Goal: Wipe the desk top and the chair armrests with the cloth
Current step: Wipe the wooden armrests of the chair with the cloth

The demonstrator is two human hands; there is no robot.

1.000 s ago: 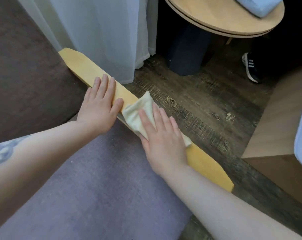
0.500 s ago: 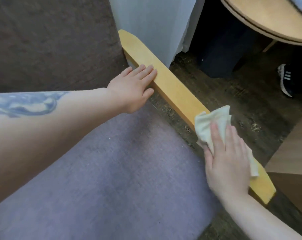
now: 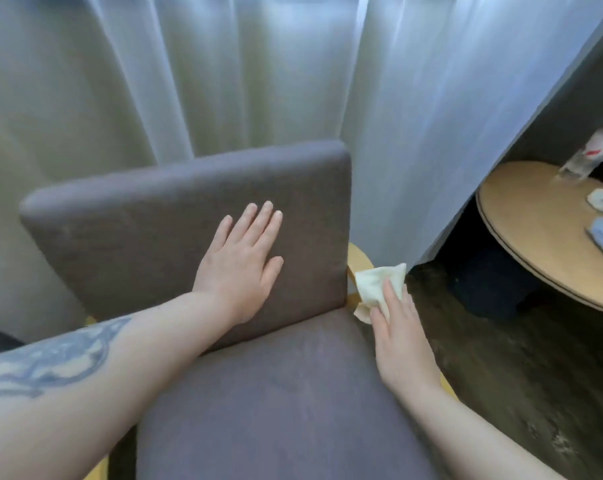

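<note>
The cloth (image 3: pixel 379 289) is pressed onto the back end of the wooden armrest (image 3: pixel 359 259) by the flat right hand (image 3: pixel 402 344). The left hand (image 3: pixel 239 268) is laid flat, fingers straight, on the chair back (image 3: pixel 120 230).

Soft daylight through sheer curtain (image 3: pixel 224 74), upper frame bright, slightly washed. Floor (image 3: pixel 501 393) and space under round table (image 3: pixel 535 237) dim, dark shadow. Overall soft focus; bottle (image 3: pixel 591 154) at right edge motion-smeared. Wide-angle bending at edges. No hard glare.
</note>
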